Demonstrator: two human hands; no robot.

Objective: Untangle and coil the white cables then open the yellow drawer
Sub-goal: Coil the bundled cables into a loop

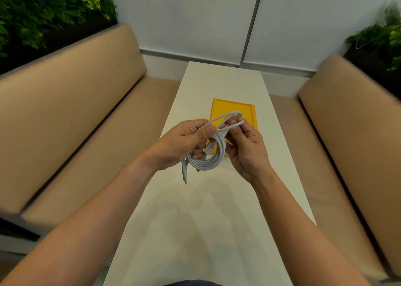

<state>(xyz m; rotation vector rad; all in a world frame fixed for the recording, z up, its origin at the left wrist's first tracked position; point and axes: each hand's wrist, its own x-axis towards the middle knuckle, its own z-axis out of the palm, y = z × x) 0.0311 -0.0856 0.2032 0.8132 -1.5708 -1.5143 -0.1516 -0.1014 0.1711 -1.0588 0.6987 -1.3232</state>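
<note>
A bundle of white cables hangs in loops above the narrow white table. My left hand grips the top of the coil between thumb and fingers. Plug ends dangle below it at the left. My right hand pinches a long loop of the same cables that reaches up and to the right. Behind both hands a flat yellow drawer box lies on the table, partly hidden by the hands and cables.
Tan cushioned benches run along both sides of the table. Green plants stand behind each bench back. A white panelled wall closes the far end.
</note>
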